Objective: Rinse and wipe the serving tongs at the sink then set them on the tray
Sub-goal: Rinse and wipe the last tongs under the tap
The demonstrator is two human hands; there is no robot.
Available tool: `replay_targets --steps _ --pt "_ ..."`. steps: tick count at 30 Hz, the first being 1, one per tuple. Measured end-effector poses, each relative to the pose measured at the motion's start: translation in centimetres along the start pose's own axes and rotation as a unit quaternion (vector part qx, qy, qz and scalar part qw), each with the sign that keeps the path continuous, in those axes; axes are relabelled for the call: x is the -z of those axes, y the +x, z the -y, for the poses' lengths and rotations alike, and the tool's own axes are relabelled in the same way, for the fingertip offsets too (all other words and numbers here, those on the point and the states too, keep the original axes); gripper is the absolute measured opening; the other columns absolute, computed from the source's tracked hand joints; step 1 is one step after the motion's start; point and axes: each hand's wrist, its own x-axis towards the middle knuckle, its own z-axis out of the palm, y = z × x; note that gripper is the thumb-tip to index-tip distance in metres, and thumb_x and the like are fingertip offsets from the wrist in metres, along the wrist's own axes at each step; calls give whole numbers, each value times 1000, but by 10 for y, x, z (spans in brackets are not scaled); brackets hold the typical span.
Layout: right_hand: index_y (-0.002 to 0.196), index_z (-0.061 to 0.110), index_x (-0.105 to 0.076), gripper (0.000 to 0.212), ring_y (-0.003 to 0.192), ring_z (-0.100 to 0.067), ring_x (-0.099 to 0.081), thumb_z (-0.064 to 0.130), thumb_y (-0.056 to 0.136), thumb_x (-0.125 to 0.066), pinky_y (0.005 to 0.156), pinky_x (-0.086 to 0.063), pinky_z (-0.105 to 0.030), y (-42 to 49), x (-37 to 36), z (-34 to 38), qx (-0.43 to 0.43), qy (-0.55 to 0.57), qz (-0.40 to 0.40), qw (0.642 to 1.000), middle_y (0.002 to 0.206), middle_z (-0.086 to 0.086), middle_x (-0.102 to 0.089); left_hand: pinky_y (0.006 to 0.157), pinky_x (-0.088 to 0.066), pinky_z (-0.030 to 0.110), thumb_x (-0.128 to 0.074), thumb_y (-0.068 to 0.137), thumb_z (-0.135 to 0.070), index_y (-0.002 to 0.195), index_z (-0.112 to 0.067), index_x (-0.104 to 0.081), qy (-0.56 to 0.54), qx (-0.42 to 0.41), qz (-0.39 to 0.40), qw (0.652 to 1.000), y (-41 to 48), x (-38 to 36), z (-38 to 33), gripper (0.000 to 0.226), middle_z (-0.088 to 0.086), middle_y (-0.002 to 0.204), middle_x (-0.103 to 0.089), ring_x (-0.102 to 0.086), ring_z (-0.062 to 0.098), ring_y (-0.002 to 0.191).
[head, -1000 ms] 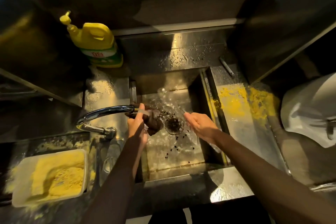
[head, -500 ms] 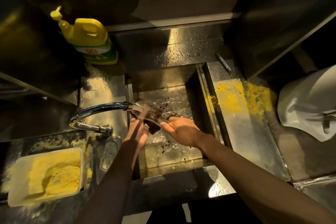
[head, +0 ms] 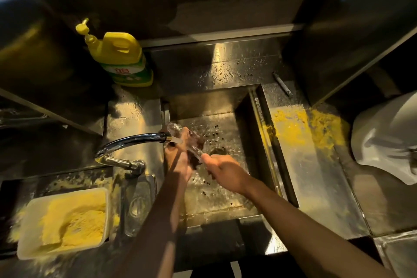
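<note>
**Rinsing tongs under the tap**

Seen from above, a steel sink (head: 252, 119) has a curved faucet (head: 133, 140) reaching in from its left rim, with water running from the spout. Directly under the spout, the left hand (head: 178, 160) is closed around a dark cloth or sponge (head: 197, 142); which one is unclear. The right hand (head: 225, 171), just right of the spout, is closed on one end of the serving tongs (head: 195, 151). The tongs are blurred and shiny. Their long axis runs diagonally from the right hand up and left into the stream, meeting the left hand. No tray can be identified with certainty. Judging by this, rinsing is under way; wiping comes next.
</note>
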Motion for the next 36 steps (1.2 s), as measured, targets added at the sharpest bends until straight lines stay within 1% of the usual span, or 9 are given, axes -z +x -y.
replay_targets --steps 3,5,9,14,17,21,25,31,36 --pt "78 17 -59 65 72 -21 -60 68 96 -23 73 -51 -46 -4 -5 -4 2 3 -9 1000 77 -4 -61 74 -56 23 -77 75 -53 115 -17 -67 7 -1 -6 1000 -5 -7 -7 54 -6 105 -73 -69 -5 85" --pt "79 17 -59 64 72 -21 -60 67 97 -24 73 -51 -46 -6 2 -11 -8 -10 2 1000 77 -4 -61 96 -51 28 -71 79 -56 141 -6 -45 84 -17 -3 996 -3 -3 -5 84 9 136 -58 -61 13 117" --pt "79 13 -60 64 74 -25 -59 62 100 -25 74 -50 -43 -4 13 -22 -20 -50 27 998 78 -8 -63 107 -42 48 -68 70 -73 143 -12 -34 290 -16 -32 956 -5 4 1 102 10 136 -53 -55 31 121" --pt "84 15 -62 62 74 -24 -60 63 100 -26 73 -48 -41 3 31 -18 -4 -101 50 994 82 -7 -65 100 -42 32 -72 84 -47 116 -7 -54 274 -62 -9 960 -5 6 -12 54 -1 104 -57 -56 22 105" --pt "83 18 -60 60 71 -19 -58 65 99 -26 65 -41 -35 6 43 -20 16 -153 61 986 80 -3 -62 96 -53 47 -78 82 -31 77 -15 -69 247 -94 50 963 1 14 -18 19 4 79 -71 -68 28 85" --pt "78 23 -60 79 70 -14 -56 84 84 -11 65 -43 -33 6 56 -25 36 -244 66 967 79 1 -58 86 -58 49 -82 77 -32 98 2 -67 284 -111 100 947 6 30 -19 43 18 95 -74 -72 34 92" --pt "72 21 -60 89 70 -18 -57 88 78 -2 68 -46 -34 2 59 -33 45 -251 57 965 78 0 -58 86 -57 42 -78 82 -23 95 -8 -63 220 -92 79 968 5 28 -10 24 8 92 -71 -70 22 83" --pt "78 5 -61 64 79 -35 -59 54 104 -30 76 -46 -38 -16 38 -34 -67 -17 -29 997 83 -17 -64 78 -55 42 -61 94 -15 109 -9 -63 -54 64 -30 996 7 26 -5 16 9 94 -71 -67 18 79" --pt "78 15 -61 64 74 -20 -59 66 98 -29 74 -46 -37 -7 22 -26 -88 -135 11 987 81 -4 -64 75 -53 35 -56 92 -14 88 -8 -64 -11 43 130 991 -8 23 -8 11 9 82 -69 -66 21 80"
